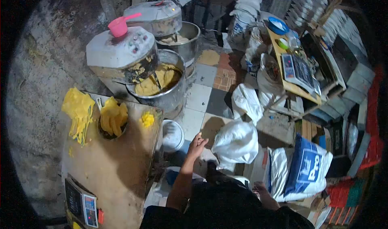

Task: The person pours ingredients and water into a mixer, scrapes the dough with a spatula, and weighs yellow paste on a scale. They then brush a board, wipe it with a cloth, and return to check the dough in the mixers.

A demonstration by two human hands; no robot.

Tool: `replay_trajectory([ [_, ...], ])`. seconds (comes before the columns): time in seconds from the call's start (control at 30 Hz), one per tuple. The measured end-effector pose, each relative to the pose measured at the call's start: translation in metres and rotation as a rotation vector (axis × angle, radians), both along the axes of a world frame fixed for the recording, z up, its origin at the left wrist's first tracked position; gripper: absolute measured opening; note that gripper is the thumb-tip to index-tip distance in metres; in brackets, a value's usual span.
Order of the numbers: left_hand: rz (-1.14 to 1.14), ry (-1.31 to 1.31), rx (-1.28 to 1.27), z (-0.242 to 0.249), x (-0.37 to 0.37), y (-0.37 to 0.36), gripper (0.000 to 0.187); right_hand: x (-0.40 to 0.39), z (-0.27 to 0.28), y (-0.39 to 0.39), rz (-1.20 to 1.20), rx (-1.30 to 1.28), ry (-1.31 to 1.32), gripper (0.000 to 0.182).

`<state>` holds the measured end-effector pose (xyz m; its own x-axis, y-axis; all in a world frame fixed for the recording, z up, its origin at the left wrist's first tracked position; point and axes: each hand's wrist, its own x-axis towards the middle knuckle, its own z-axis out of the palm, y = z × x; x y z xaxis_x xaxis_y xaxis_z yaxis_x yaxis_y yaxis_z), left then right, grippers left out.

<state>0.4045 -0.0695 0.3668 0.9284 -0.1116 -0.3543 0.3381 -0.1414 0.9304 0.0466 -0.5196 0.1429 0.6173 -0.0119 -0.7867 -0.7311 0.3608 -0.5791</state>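
Note:
My left hand (197, 145) is held out over the tiled floor, between the work table and a white plastic sack (236, 142). Its fingers are loosely bent and apart, and I make out nothing held in it. A round white-lidded bucket (172, 136) stands to its left. Low beside my body is my right hand (258, 187), near a blue and white printed sack (309, 168). The fingers of that hand are too small and partly hidden to read.
On the wooden table (117, 164) are a container of yellow dough (113, 118), more yellow lumps and a digital scale (83, 204). Two mixers with steel bowls (182, 81) stand behind, a pink measuring cup (118, 27) on one. Another scale (299, 71) sits on the right-hand table.

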Motion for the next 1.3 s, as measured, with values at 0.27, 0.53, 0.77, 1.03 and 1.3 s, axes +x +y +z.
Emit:
replay_trajectory([
  [0.27,-0.044,-0.587,0.360,-0.040,0.083,0.000,0.043,0.217,-0.005,-0.102,-0.064,0.109,-0.760,0.031],
  [0.53,0.001,-0.154,0.010,-0.084,0.261,-0.004,0.057,0.630,0.162,-0.031,0.053,-0.742,-0.488,0.027],
  [0.77,-0.022,-0.020,0.134,-0.052,0.440,0.010,0.064,0.726,0.090,0.020,0.164,-0.575,-0.255,0.051],
  [1.03,-0.054,-0.138,0.025,-0.056,0.604,-0.015,0.066,0.706,-0.017,-0.064,0.175,0.239,0.604,0.050],
  [1.3,0.017,-0.098,0.094,-0.169,0.716,-0.059,0.058,0.769,-0.051,-0.164,0.532,-0.418,0.014,0.034],
])
